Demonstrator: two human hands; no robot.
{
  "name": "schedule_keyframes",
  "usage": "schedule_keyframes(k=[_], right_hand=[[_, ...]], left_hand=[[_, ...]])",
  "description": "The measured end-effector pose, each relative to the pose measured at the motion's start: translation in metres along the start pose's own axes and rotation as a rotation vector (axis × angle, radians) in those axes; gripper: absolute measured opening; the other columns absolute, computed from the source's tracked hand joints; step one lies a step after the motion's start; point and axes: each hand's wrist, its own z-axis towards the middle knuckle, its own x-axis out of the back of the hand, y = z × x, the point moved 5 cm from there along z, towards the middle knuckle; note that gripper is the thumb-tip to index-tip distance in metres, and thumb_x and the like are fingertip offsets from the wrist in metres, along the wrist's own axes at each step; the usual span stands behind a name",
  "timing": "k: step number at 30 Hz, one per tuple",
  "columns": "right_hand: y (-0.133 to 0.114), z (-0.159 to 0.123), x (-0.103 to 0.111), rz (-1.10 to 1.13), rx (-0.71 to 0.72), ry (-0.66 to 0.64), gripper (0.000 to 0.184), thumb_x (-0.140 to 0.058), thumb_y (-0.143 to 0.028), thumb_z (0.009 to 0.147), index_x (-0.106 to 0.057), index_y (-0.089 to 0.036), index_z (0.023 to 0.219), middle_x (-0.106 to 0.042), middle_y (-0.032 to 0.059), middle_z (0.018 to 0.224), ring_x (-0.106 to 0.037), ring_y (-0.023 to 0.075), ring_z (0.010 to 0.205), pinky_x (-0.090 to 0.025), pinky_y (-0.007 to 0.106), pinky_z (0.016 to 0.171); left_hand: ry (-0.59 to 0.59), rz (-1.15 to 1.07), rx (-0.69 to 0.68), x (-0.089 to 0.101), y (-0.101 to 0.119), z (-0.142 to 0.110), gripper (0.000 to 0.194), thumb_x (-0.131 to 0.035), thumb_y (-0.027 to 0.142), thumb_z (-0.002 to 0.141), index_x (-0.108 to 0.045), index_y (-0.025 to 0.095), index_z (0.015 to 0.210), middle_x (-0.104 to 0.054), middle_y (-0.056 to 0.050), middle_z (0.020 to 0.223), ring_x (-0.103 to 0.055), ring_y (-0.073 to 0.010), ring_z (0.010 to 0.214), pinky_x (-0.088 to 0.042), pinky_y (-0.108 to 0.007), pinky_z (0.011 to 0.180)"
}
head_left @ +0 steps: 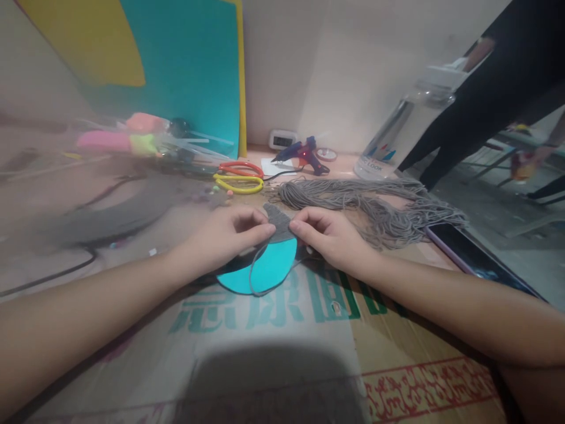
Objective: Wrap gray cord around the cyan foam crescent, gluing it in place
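A teal leaf-shaped card [269,268] lies on flattened cardboard [282,335], its far end covered with rows of grey cord [279,222]. My left hand [227,234] pinches the cord-covered part from the left, fingers curled. My right hand [329,235] presses the same part from the right, fingers closed on the grey cord. A loose loop of cord trails over the teal card toward me.
A big bundle of grey cord [375,203] lies right behind. A blue glue gun [304,154], red and yellow scissors [241,176], a plastic water bottle [404,126] and a phone [474,259] sit around. Teal and yellow sheets [189,65] lean on the wall. Another person stands at right.
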Motion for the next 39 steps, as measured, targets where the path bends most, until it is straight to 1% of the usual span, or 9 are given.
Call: schedule_keyframes(k=[6, 10, 18, 22, 25, 27, 30, 35, 39], right_hand=[[0.0004, 0.0014, 0.0018, 0.013, 0.021, 0.017, 0.030, -0.058, -0.043, 0.088, -0.054, -0.017, 0.073, -0.052, -0.0052, 0.059, -0.045, 0.0060, 0.050, -0.035, 0.019, 0.047], [-0.0009, 0.0013, 0.0022, -0.003, 0.020, 0.021, 0.029, -0.057, -0.042, 0.088, -0.054, -0.017, 0.072, -0.052, -0.0051, 0.059, -0.045, 0.0064, 0.050, -0.035, 0.020, 0.048], [-0.0001, 0.0010, 0.0016, 0.001, 0.014, 0.017, 0.029, -0.057, -0.043, 0.088, -0.054, -0.017, 0.074, -0.053, -0.0050, 0.059, -0.045, 0.0060, 0.048, -0.034, 0.019, 0.046], [0.0002, 0.0014, 0.0016, -0.022, 0.016, 0.022, 0.030, -0.057, -0.044, 0.088, -0.054, -0.017, 0.073, -0.052, -0.0047, 0.059, -0.046, 0.0065, 0.050, -0.036, 0.019, 0.048], [-0.0003, 0.0015, 0.0017, -0.054, 0.032, 0.017, 0.030, -0.057, -0.044, 0.088, -0.056, -0.017, 0.074, -0.053, -0.0040, 0.060, -0.047, 0.0075, 0.053, -0.038, 0.020, 0.050], [-0.0010, 0.0014, 0.0020, -0.092, 0.048, 0.014, 0.029, -0.058, -0.043, 0.087, -0.057, -0.017, 0.076, -0.054, -0.0035, 0.062, -0.048, 0.0081, 0.054, -0.039, 0.021, 0.052], [-0.0025, 0.0013, 0.0014, -0.149, 0.087, -0.018, 0.029, -0.055, -0.041, 0.090, -0.058, -0.016, 0.074, -0.055, -0.0025, 0.063, -0.050, 0.0086, 0.057, -0.040, 0.021, 0.054], [-0.0017, 0.0016, 0.0044, -0.135, 0.101, 0.000, 0.036, -0.041, -0.043, 0.097, -0.058, -0.017, 0.078, -0.056, -0.0008, 0.065, -0.051, 0.0095, 0.060, -0.041, 0.021, 0.057], [0.0027, 0.0026, 0.0027, -0.064, 0.035, -0.008, 0.030, -0.055, -0.046, 0.089, -0.059, -0.017, 0.080, -0.055, -0.0026, 0.064, -0.049, 0.0086, 0.056, -0.039, 0.021, 0.052]], left_hand=[[0.023, 0.003, -0.096, 0.0048, 0.0032, 0.0012, 0.035, -0.051, 0.042, 0.088, -0.058, 0.016, 0.066, -0.056, 0.000, 0.068, -0.051, -0.0110, 0.062, -0.040, -0.022, 0.056], [-0.029, 0.029, -0.062, 0.0019, -0.0018, 0.0009, 0.034, -0.055, 0.048, 0.085, -0.058, 0.017, 0.071, -0.053, 0.001, 0.065, -0.047, -0.0106, 0.057, -0.037, -0.022, 0.051], [-0.038, 0.004, -0.063, -0.0004, 0.0017, 0.0003, 0.029, -0.056, 0.043, 0.085, -0.058, 0.018, 0.070, -0.049, 0.004, 0.056, -0.039, -0.0085, 0.047, -0.031, -0.021, 0.046], [0.003, -0.033, -0.085, 0.0035, 0.0008, 0.0022, 0.037, -0.050, 0.046, 0.089, -0.056, 0.017, 0.067, -0.055, 0.001, 0.064, -0.047, -0.0101, 0.055, -0.036, -0.022, 0.051], [0.044, -0.071, -0.092, 0.0056, -0.0006, 0.0034, 0.034, -0.053, 0.049, 0.087, -0.057, 0.017, 0.077, -0.059, 0.000, 0.070, -0.054, -0.0120, 0.064, -0.042, -0.022, 0.057], [0.049, -0.110, -0.063, 0.0050, -0.0015, 0.0030, 0.030, -0.057, 0.047, 0.086, -0.056, 0.018, 0.082, -0.060, 0.001, 0.070, -0.054, -0.0115, 0.061, -0.042, -0.022, 0.056], [0.056, -0.143, -0.008, 0.0032, -0.0024, 0.0011, 0.026, -0.060, 0.042, 0.084, -0.052, 0.018, 0.079, -0.059, 0.002, 0.066, -0.052, -0.0100, 0.056, -0.040, -0.022, 0.053], [0.086, -0.205, -0.012, 0.0039, -0.0040, -0.0006, 0.027, -0.061, 0.042, 0.084, -0.049, 0.019, 0.078, -0.058, 0.004, 0.066, -0.054, -0.0099, 0.056, -0.041, -0.022, 0.052], [0.100, -0.168, -0.036, 0.0055, -0.0050, -0.0003, 0.028, -0.061, 0.044, 0.084, -0.050, 0.019, 0.078, -0.059, 0.003, 0.067, -0.054, -0.0101, 0.056, -0.041, -0.022, 0.052]])
